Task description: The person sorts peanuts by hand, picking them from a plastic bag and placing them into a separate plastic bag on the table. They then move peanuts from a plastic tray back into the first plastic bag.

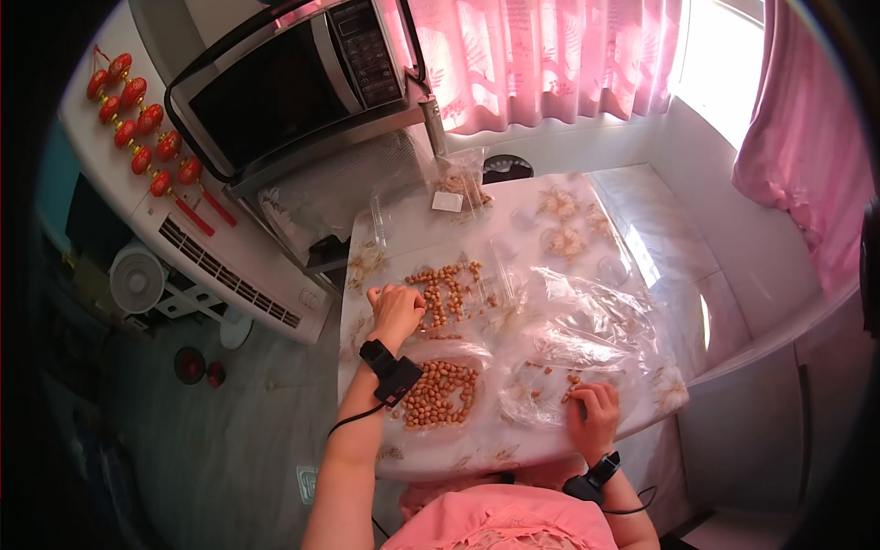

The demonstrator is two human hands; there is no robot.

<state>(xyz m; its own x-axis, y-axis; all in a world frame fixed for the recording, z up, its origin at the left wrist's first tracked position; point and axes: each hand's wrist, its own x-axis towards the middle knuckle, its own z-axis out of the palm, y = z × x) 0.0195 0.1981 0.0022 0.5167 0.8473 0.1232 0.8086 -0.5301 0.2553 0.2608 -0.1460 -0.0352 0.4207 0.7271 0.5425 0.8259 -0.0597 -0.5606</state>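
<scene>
**Loose nuts on slick plastic, close to the edge of the worktop [642, 229]**

Our left hand [396, 310] rests knuckles-up with its fingers curled shut at the near side of the spread nuts [449, 291]; we cannot tell whether it holds any. Our right hand [594, 410] is well apart from it, fingertips bent down onto the bag [587, 316] by a few stray nuts [550, 371], and we cannot tell if it pinches one. The pile [442, 394] lies between our arms, just beside the left wrist. We judge that a sweep of that wrist or its cable could push the pile off the near edge. A tug on the crumpled bag could send the round stray nuts rolling to the floor.
</scene>
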